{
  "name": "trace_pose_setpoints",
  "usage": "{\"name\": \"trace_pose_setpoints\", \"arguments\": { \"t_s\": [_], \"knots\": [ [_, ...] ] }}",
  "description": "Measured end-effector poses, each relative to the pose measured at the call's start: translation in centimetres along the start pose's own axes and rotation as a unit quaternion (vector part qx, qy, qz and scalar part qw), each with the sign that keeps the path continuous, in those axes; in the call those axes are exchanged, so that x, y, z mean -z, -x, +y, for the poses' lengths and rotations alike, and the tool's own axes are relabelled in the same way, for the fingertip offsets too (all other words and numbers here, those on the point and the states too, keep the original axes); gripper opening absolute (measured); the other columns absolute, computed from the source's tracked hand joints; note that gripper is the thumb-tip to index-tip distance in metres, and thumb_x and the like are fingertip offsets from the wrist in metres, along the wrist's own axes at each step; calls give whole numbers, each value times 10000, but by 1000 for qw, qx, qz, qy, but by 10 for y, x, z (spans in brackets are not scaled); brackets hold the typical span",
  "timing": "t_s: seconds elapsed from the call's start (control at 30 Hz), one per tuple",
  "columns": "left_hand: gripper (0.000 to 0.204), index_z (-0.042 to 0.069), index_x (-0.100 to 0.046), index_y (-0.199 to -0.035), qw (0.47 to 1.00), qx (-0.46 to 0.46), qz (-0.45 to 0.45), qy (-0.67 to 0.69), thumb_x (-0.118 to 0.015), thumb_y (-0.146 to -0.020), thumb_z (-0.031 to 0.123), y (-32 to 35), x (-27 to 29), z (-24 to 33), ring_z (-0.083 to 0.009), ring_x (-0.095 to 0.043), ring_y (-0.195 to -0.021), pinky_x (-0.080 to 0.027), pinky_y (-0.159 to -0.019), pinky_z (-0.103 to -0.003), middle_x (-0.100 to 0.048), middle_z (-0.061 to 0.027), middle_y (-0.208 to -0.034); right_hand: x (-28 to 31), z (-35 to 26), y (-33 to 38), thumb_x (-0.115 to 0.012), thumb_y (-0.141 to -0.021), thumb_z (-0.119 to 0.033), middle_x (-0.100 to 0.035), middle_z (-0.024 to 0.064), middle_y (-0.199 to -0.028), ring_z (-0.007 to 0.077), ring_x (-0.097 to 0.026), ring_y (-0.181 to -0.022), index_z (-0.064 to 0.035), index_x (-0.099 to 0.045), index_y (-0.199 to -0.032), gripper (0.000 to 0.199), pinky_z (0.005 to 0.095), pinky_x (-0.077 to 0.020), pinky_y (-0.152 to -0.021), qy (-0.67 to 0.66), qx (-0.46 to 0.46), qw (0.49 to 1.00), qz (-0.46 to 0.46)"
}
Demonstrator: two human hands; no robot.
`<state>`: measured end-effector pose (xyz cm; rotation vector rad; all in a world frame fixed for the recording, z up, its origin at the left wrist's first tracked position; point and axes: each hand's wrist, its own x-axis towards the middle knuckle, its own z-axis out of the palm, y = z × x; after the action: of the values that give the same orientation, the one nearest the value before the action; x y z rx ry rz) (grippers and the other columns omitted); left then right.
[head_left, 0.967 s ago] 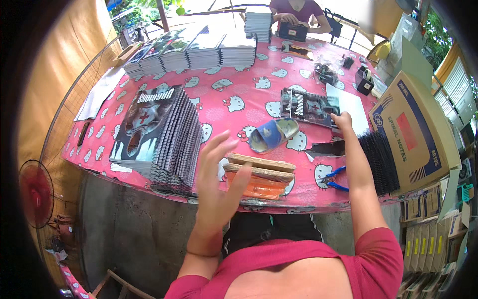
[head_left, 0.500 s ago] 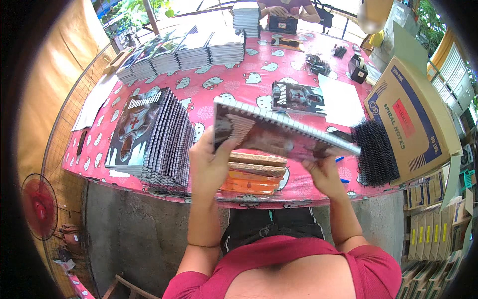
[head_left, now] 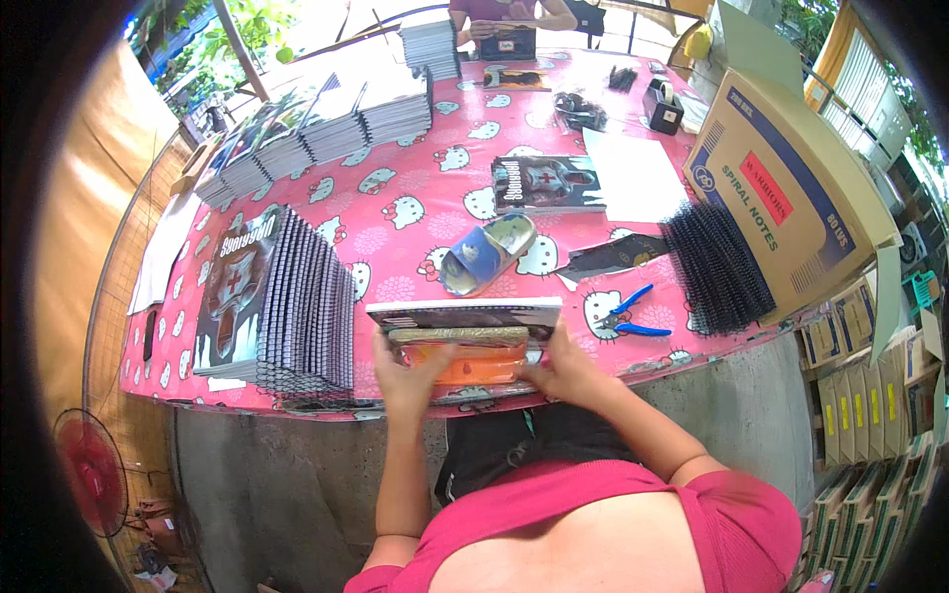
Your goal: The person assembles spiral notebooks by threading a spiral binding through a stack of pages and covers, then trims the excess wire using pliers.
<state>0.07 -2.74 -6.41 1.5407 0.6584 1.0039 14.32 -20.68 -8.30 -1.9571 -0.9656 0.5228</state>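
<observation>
Both my hands hold a notebook (head_left: pixel 465 312) on edge near the table's front, its white page edges up and a row of binding holes or coil along the top. My left hand (head_left: pixel 403 381) grips its left end and my right hand (head_left: pixel 561 368) its right end. Just in front of the notebook, between my hands, sits an orange-wrapped block (head_left: pixel 465 368) with a brown board on top. Beyond lies a blue patterned slipper (head_left: pixel 482 259). To the right rest blue-handled pliers (head_left: pixel 633 318). On the left stands a stack of spiral notebooks (head_left: pixel 297 306) with dark covers.
Black plastic spiral coils (head_left: pixel 714 267) lean by a cardboard box (head_left: pixel 781 188) at right. A dark-covered notebook (head_left: pixel 546 184) lies beside white paper (head_left: pixel 633 176). Notebook stacks (head_left: pixel 326 124) fill the back left. Another person (head_left: pixel 509 15) sits at the far side. A tape dispenser (head_left: pixel 662 107) stands back right.
The notebook has come down and toward me, from a tilted hold in the air to on edge by the orange block. The slipper and pliers now show fully. My view has shifted.
</observation>
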Motion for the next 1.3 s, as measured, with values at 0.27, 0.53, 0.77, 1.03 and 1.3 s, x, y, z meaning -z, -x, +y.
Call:
{"name": "trace_pose_setpoints", "arguments": {
  "t_s": [0.27, 0.53, 0.77, 1.03, 1.3],
  "knots": [
    [955, -7, -213, -1443, 978, -185, 63, -75, -771, -669, 41, -6, -3, 37, -293, -210, -1393, -137, -1138, -376, -218, -180, -1499, 221, 70, -59, -749, -732, -277, -616, 219, -967, 358, -587, -943, 25, -643, -976, 403, 429, -476, -815, 397, 7, 849, 348],
    [640, 141, -464, -1333, 891, -341, -28, -297, -707, -770, 327, 7, -49, 77, -363, -179, -1399, 36, -1040, -655, -257, -192, -1486, 284, 122, -78, -714, -765, -166, -619, 235, -973, 390, -608, -927, 29, -632, -898, 250, 443, -488, -786, 433, -144, 845, 280],
    [518, 75, -509, -1289, 797, -361, -168, -454, -583, -872, 373, 4, -64, 64, -259, -459, -1228, -57, -1063, -624, -510, -117, -1309, 168, 10, -41, -550, -764, 31, -623, 162, -921, 326, -613, -875, -25, -665, -987, 257, 385, -499, -781, 267, 189, 931, 163],
    [209, 72, -695, -877, 898, -336, -142, -246, -759, -723, 198, -3, -68, 68, -207, -619, -873, -332, -944, -389, -679, -63, -881, 96, -48, -2, -711, -753, -50, -638, 79, -833, 155, -610, -712, -38, -690, -928, 176, 268, -473, -593, 18, 230, 960, 161],
    [195, 79, -707, -821, 901, -330, -124, -253, -786, -673, 180, 0, -67, 70, -193, -614, -799, -378, -864, -366, -676, -53, -841, 116, -47, -15, -658, -818, -67, -627, 92, -818, 169, -611, -719, -28, -666, -942, 130, 280, -474, -623, -66, 116, 990, -50]
  ]
}}
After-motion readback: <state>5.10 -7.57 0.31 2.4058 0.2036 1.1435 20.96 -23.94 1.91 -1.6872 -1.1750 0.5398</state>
